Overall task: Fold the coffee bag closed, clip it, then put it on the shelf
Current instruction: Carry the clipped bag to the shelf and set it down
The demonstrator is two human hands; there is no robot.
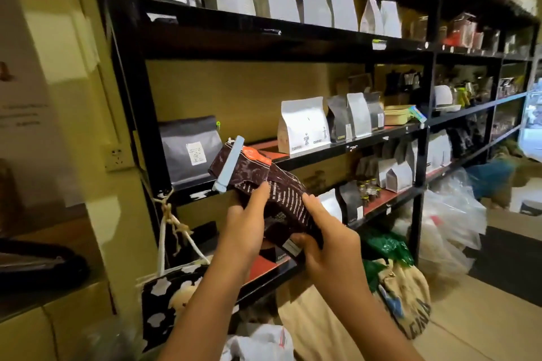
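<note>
A dark brown patterned coffee bag [258, 179] with an orange label hangs tilted in the air in front of the black shelf [337, 149]. Its top is folded over and a pale blue clip [229, 165] is clamped across the fold. My left hand [245, 228] grips the bag's lower left side, with fingers pressed on its front. My right hand [328, 246] holds the bag's bottom right end. The bag's top points toward the shelf's middle level, between a dark grey bag [187, 151] and a white bag [303, 126].
White, grey and black coffee bags line the upper and middle shelf levels. A black-and-white tote [173, 293] hangs from the shelf post by rope. Burlap sacks [404, 299], green and clear plastic bags [451, 214] crowd the floor to the right.
</note>
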